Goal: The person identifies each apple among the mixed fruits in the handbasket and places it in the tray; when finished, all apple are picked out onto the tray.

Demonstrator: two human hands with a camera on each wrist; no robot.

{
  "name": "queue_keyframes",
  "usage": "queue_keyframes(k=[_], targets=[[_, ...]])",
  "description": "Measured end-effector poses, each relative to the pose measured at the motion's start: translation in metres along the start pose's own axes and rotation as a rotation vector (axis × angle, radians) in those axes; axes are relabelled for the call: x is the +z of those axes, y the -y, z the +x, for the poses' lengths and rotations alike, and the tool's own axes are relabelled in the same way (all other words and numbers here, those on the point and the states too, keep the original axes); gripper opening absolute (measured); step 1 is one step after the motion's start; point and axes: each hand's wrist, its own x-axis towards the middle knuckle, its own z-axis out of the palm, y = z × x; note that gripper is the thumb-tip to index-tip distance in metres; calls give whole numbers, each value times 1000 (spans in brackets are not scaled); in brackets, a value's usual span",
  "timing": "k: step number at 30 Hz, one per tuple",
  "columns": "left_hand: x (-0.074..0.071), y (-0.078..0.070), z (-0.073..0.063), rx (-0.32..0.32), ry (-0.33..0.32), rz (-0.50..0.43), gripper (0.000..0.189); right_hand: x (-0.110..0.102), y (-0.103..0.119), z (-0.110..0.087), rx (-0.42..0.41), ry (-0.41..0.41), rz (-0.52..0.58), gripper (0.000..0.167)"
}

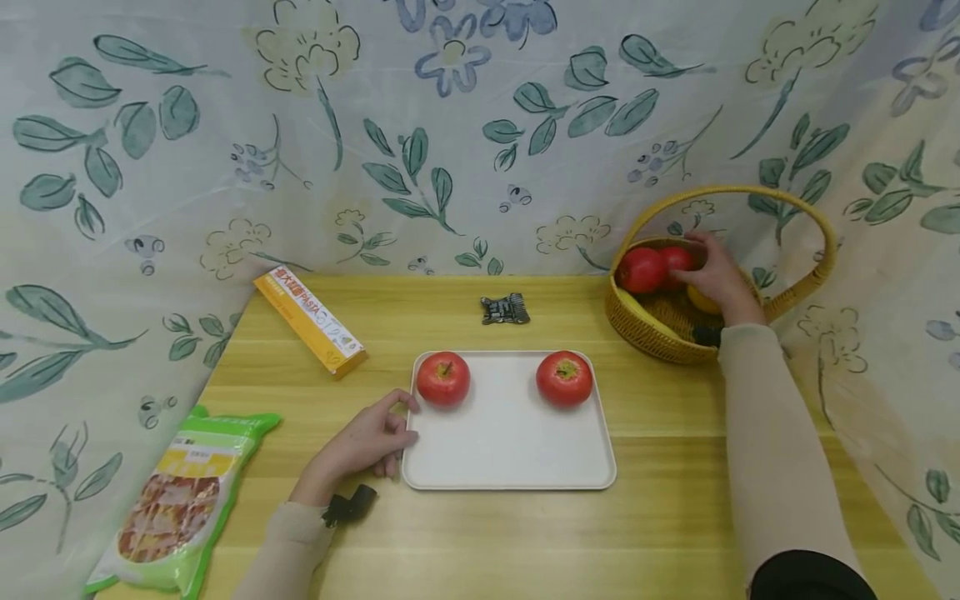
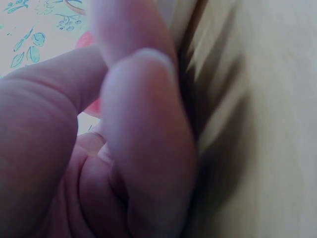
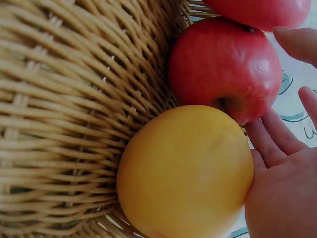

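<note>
My left hand [image 1: 367, 437] is at the left side of a white tray [image 1: 506, 454], its thumb and forefinger on the rim and the other fingers bent below. Two red apples [image 1: 443, 379] [image 1: 564, 379] sit in the tray's far corners. Inside a wicker basket [image 1: 637, 329] at the back right, my right hand [image 1: 720, 279] reaches over a red apple [image 3: 225, 69], its fingertips against the fruit and the fingers spread. A second red apple [image 1: 642, 270] lies beside it. Close to the palm is a round yellow fruit [image 3: 185, 171].
A long yellow fruit [image 1: 648, 315] lies along the basket's near side, under the arched handle [image 1: 731, 190]. Behind the tray is a small black wrapped packet [image 1: 506, 309]. An orange pasta box [image 1: 311, 321] and a green food bag [image 1: 187, 504] lie to the left. Patterned cloth surrounds the table.
</note>
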Motion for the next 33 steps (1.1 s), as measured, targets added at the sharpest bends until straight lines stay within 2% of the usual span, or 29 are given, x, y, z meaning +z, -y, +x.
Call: queue_keyframes(k=[11,23,33], targets=[[0,-1,1,-1,-1,3,39,1,-5,9,-44,95,-194,93],[0,-1,0,-3,0,8,39,5,-5,11,-73,101,-285,93],[0,0,0,1,3,8,38,5,-1,5,-64,74,-328,85]])
